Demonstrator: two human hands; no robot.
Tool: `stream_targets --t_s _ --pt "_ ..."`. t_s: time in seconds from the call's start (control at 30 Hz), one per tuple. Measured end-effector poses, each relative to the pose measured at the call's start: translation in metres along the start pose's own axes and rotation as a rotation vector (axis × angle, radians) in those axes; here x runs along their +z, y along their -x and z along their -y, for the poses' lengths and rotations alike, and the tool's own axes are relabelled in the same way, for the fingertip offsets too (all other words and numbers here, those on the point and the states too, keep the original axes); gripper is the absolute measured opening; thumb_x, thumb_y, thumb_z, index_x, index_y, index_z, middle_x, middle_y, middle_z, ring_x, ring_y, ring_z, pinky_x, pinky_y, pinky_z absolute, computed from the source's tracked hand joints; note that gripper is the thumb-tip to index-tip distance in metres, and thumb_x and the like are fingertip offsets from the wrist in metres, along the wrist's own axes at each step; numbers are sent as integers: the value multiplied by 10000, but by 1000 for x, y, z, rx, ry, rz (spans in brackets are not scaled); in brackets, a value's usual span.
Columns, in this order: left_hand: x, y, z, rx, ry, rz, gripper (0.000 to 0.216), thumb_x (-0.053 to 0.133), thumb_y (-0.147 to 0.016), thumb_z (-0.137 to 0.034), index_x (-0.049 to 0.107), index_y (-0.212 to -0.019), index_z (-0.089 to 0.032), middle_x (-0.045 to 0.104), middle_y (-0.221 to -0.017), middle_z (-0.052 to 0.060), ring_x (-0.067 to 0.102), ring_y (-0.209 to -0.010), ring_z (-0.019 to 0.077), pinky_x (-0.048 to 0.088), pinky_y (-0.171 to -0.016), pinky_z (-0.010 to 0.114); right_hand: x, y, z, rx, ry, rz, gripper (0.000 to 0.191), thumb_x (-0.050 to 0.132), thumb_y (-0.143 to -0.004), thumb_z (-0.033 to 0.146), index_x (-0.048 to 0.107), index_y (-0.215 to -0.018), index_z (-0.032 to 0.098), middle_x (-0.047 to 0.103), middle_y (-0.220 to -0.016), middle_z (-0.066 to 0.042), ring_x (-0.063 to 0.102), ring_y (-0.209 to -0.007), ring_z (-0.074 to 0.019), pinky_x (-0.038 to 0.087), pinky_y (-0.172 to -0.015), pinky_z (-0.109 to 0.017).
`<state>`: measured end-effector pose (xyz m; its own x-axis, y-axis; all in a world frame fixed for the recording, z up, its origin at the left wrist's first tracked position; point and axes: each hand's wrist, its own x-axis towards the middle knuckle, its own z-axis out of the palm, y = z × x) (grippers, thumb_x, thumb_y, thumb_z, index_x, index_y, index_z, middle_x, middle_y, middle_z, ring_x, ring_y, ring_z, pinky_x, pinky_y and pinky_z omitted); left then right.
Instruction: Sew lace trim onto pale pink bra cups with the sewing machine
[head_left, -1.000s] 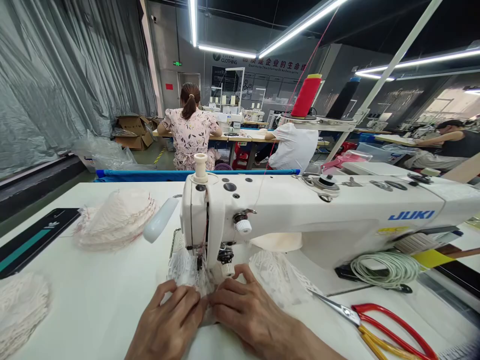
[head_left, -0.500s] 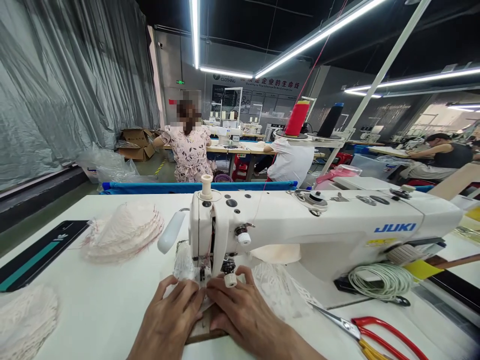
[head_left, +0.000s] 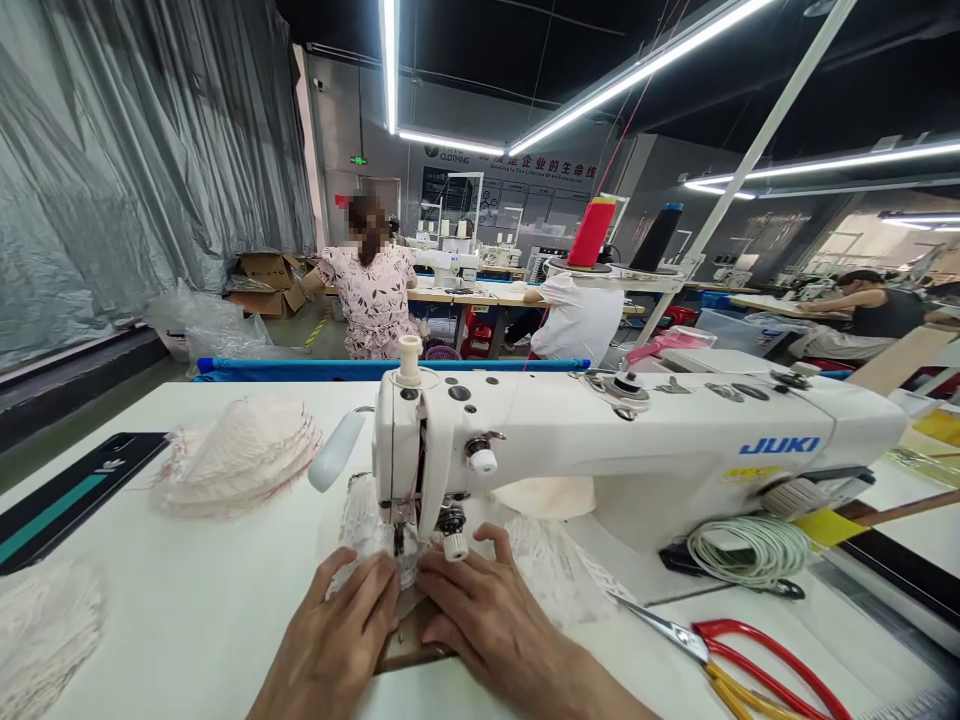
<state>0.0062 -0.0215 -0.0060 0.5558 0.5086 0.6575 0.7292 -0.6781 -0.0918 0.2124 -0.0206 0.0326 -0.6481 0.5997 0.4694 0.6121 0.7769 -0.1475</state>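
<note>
A white JUKI sewing machine [head_left: 637, 440] stands on the white table [head_left: 187, 620]. A piece of white lace fabric [head_left: 360, 525] lies under its needle and presser foot. My left hand [head_left: 337, 640] presses flat on the lace just left of the needle. My right hand [head_left: 487, 620] presses the lace just right of the needle, fingers pointing at the foot. More white lace [head_left: 555, 570] lies to the right, under the machine arm. A brown piece shows between my hands at the table edge.
A stack of lace cups [head_left: 236, 460] lies at the left and another pile [head_left: 41, 630] at the near left. Red-handled scissors [head_left: 750, 655] and a coiled cord [head_left: 742, 550] lie at the right. A red thread cone [head_left: 590, 232] stands behind. Other people sit at tables beyond.
The lace has fed backward under the foot and my hands have followed it a little. A brown piece has come into view between my hands. The view tilted up slightly.
</note>
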Motion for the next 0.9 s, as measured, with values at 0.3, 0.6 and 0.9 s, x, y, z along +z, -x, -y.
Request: stream_targets --t_s 0.3,0.6,0.9 --pt "-11 -7 1 95 -20 -61 390 230 -968 -76 607 -935 -168 710 -834 31 635 -798 151 357 -842 373 -6 1 0 75 100 -50 216 467 -952 325 563 -833 173 622 -785 -6 540 -724 -146 241 -865 -398" --pt "-10 -5 -1 89 -47 -72 421 237 -930 -33 623 -847 -178 706 -848 48 629 -821 169 352 -841 383 -9 0 3 44 70 -61 180 445 -959 301 553 -940 159 618 -888 -49 549 -840 -173 255 -878 -394" --pt "-14 -8 -2 85 -63 -62 380 263 -928 -14 618 -926 -149 699 -848 55 628 -820 161 363 -853 369 -4 1 5 42 19 -38 264 402 -967 363 548 -1094 183 635 -873 -41 545 -757 -171 242 -904 -417"
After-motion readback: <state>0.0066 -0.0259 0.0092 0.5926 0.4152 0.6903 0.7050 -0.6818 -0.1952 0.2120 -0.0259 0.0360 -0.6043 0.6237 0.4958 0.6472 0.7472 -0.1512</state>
